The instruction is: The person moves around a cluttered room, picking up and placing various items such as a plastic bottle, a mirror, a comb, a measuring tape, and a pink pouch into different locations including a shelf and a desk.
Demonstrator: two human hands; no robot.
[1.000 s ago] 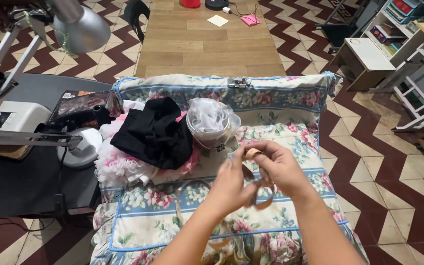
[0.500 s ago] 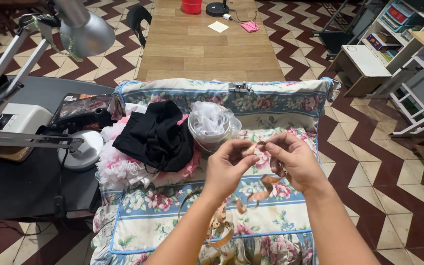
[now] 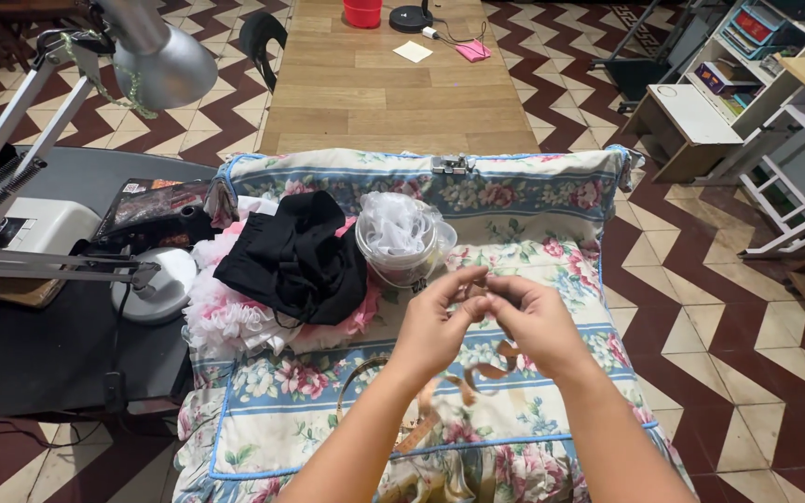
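Both hands, left hand (image 3: 435, 326) and right hand (image 3: 535, 321), pinch a brown ribbon (image 3: 477, 373) together over the flowered cushion (image 3: 552, 200); a plastic tub (image 3: 404, 240) sits at eleven o'clock.

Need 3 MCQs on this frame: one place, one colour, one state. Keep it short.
1. Where is the clear tub?
A. on the floral cushion, right of the black cloth
B. on the wooden table
C. on the floor

2. What colour is the ribbon?
A. blue
B. tan-brown
C. green

3. How is the ribbon held?
A. lying untouched
B. by one hand only
C. pinched by left hand and right hand together

Answers: 1 A, the tub sits on the cushion beside the cloth. 2 B, the loops under the hands are tan-brown. 3 C, both hands' fingertips meet on it.
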